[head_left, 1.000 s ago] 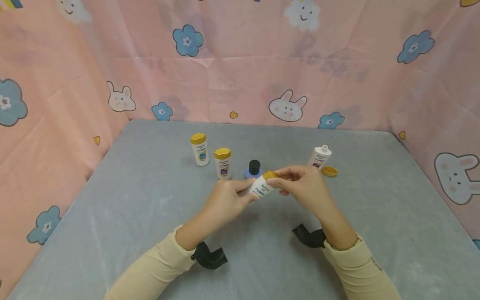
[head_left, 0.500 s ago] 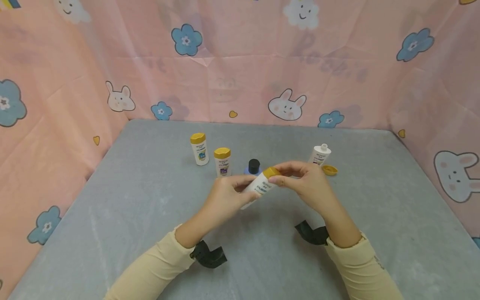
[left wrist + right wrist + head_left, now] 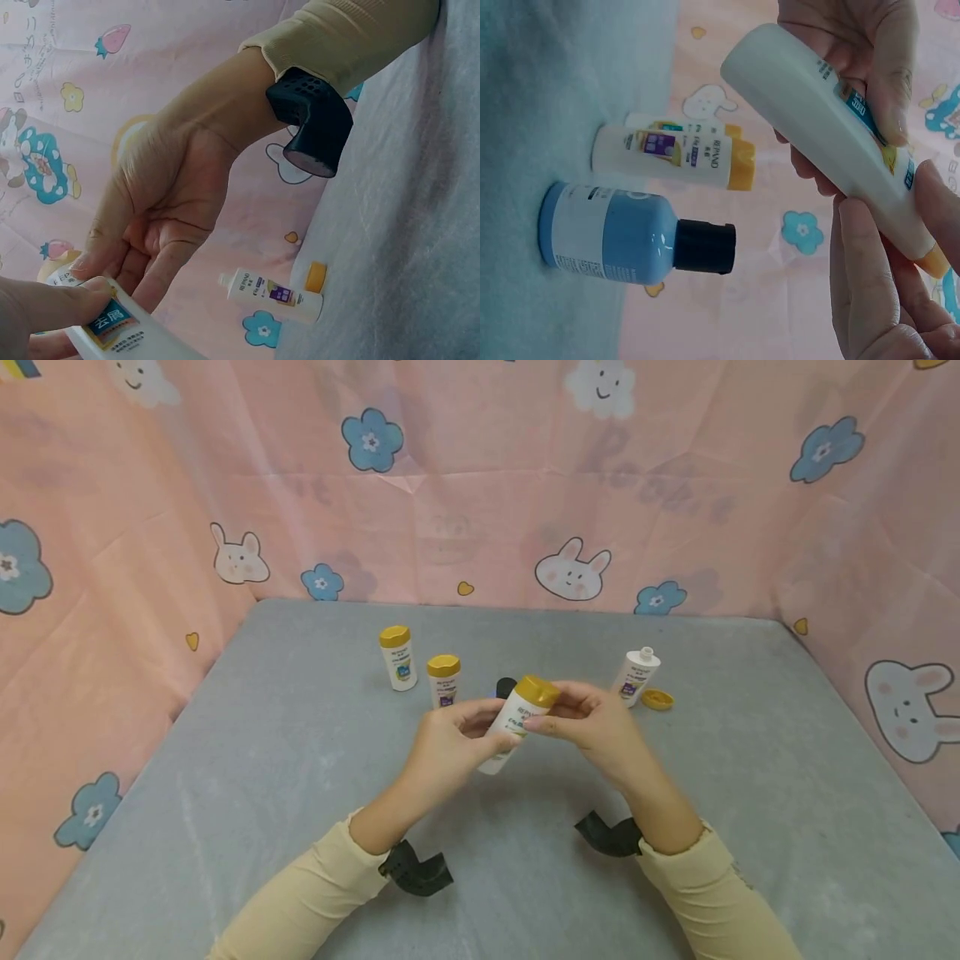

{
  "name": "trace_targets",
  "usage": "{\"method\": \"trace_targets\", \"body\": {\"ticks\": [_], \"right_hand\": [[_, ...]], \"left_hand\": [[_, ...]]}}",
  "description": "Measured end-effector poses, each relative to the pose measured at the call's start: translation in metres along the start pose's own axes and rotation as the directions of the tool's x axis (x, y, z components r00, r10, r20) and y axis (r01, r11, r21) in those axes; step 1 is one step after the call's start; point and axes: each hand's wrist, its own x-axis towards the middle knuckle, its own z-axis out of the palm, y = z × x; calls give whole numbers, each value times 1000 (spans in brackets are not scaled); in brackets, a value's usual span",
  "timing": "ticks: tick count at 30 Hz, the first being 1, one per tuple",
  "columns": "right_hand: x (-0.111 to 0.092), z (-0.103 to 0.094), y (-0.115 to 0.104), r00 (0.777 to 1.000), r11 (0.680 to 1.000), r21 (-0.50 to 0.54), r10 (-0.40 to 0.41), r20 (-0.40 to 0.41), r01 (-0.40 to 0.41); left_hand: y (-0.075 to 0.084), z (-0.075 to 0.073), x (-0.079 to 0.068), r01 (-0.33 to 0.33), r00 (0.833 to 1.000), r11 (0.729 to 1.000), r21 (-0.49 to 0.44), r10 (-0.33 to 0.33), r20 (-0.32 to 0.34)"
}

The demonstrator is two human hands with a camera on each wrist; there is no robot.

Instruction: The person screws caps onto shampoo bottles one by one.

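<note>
My left hand point(image 3: 438, 752) grips a white shampoo bottle point(image 3: 513, 717) round its middle, thumb across the label. The bottle is tilted, its gold cap point(image 3: 537, 691) up and to the right, and its bare lower end shows in the right wrist view. My right hand point(image 3: 611, 735) holds the same bottle just below the cap, thumb on the front and fingers behind. Behind the held bottle stands a blue bottle point(image 3: 615, 232) with a black cap point(image 3: 705, 246), mostly hidden in the head view.
Two white bottles with gold caps, a nearer one point(image 3: 444, 681) and a farther one point(image 3: 397, 660), stand upright at left. At right, an uncapped white bottle point(image 3: 637, 675) stands beside a loose gold cap point(image 3: 657, 699). Pink printed cloth point(image 3: 480, 510) borders the grey table point(image 3: 262, 735).
The held bottle has turned more upright. My right thumb has slid from the cap down onto the bottle's upper label. The cap is still on the bottle.
</note>
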Motion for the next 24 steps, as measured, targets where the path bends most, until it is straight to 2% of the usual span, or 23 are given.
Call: {"method": "trace_targets", "body": {"ticks": [8,13,17,24], "right_hand": [[-1,0,1,1000,1000,16,-3,-21,3],[1,-4,0,1000,1000,-17,-26,-7,26],[2,-8,1,999,998,-49,-39,-9,39],[0,-21,-3,997,998,-30,-55,-50,54]], "left_hand": [[-3,4,1,-27,1000,1000,1,27,-1],[-11,10,1,-49,999,998,-44,50,17],[-15,14,2,-47,998,995,-83,50,38],[-18,16,3,-26,998,994,-108,33,61]]}}
